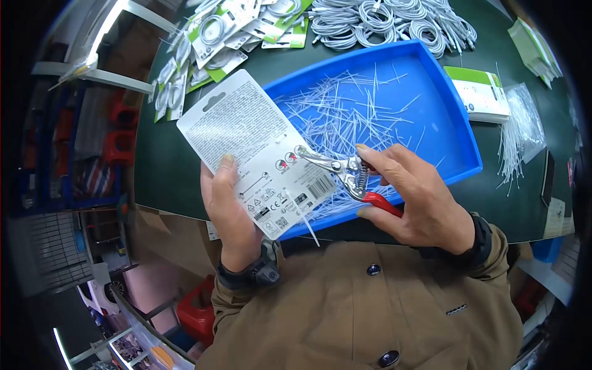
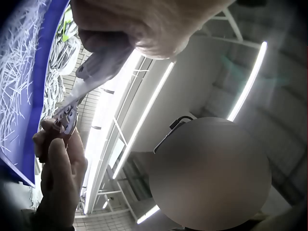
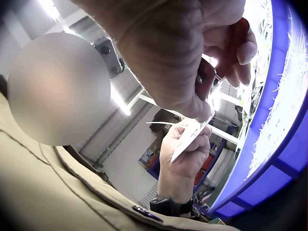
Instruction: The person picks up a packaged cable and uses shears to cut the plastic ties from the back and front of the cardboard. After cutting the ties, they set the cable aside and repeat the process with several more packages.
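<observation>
My left hand (image 1: 231, 216) holds a white printed package card (image 1: 237, 132) by its lower left edge, thumb on the text side. A thin white cable tie (image 1: 307, 223) sticks out past the card's lower edge. My right hand (image 1: 428, 200) grips red-handled pliers (image 1: 353, 176) with a silver head and a spring between the handles. The pliers' tip overlaps the card's right edge in the head view. In the right wrist view the card (image 3: 189, 140) is seen nearly edge-on in the left hand (image 3: 175, 173). Both hands are over the near side of a blue tray (image 1: 465, 142).
Many thin white tie pieces (image 1: 357, 111) lie in the tray. Carded cable packs (image 1: 213, 37) are piled at the back left, coiled grey cables (image 1: 382, 24) behind the tray. A stack of cards (image 1: 478, 95) and a bundle of ties (image 1: 510, 148) lie on the right.
</observation>
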